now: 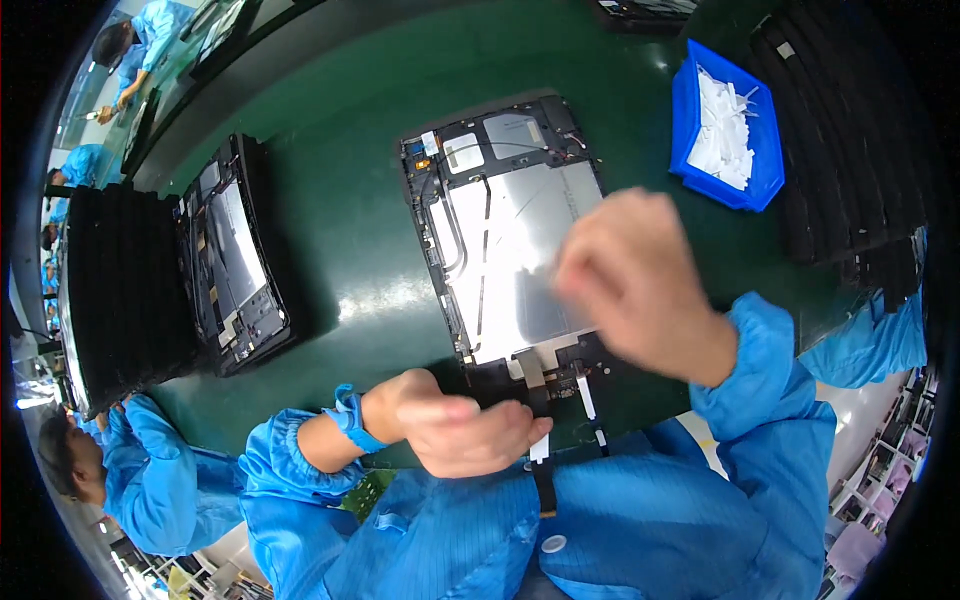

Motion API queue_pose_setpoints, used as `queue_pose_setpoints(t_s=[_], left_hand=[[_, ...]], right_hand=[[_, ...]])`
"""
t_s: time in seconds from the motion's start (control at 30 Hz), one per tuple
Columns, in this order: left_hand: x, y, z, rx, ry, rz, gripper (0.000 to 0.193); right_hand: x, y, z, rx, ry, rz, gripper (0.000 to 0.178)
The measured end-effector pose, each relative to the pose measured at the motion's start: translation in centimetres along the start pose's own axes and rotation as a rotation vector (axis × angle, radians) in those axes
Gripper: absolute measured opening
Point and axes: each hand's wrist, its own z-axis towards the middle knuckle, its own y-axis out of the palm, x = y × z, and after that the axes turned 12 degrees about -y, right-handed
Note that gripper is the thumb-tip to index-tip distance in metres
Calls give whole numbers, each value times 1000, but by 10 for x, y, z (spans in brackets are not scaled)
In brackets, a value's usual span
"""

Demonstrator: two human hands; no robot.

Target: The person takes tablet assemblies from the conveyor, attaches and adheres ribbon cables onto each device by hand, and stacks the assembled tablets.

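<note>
A tablet-like device (530, 230) lies opened on the green bench in front of me, its silver inner plate, dark frame and thin cables exposed. My left hand (465, 425) is closed at its near edge, the fingertips on a black ribbon cable (543, 490) that hangs over the bench edge. A white label (540, 447) on that cable shows just below the fingers. Over the right side of the silver plate, my right hand (635, 275) is raised with fingers bent inward. Motion blurs it, so anything in it cannot be made out. Beside the ribbon is another short cable (587, 398) with white tape.
A blue bin (778, 165) of white strips stands at the far right, beside a tall black stack (850, 130). On the left, another opened device (235, 260) leans against a second black stack (125, 290). Co-workers in blue (165, 480) sit at the left.
</note>
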Motion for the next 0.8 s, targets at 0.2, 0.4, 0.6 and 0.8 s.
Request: queue_pose_setpoints(t_s=[0.2, 0.4, 0.6, 0.8], left_hand=[[-28, 16, 20, -238, -1079, -241, 14], [-29, 29, 9, -323, -1234, -229, 15], [-26, 29, 9, -286, -1287, -175, 16], [-25, 29, 10, -312, -1316, -162, 14]], right_hand=[[91, -83, -30, 447, 294, -401, 7], [64, -51, -21, 316, 9, -619, 29], [5, -7, -22, -179, -392, -103, 29], [-7, 4, -23, -344, -421, 205, 37]])
